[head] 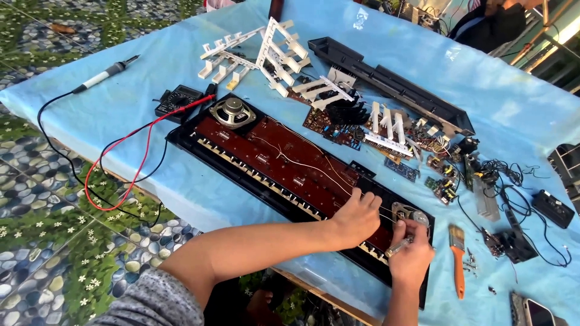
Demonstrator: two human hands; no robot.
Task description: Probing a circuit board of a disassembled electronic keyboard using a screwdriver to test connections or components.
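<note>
a soldering iron [106,73] lies at the table's [151,54] far left corner, with a multimeter [178,100] and its red lead beside it. the opened keyboard chassis [290,175] runs its long axis from far left to near right, slanting toward the near edge, with one speaker [232,111] at its left end. the left hand [356,217] presses curled fingers on its circuit board, pinching thin wires. the right hand [412,256] is clenched around a screwdriver [400,244] at the right speaker [411,214]. an orange brush [458,259] and loose boards crowd the right.
</note>
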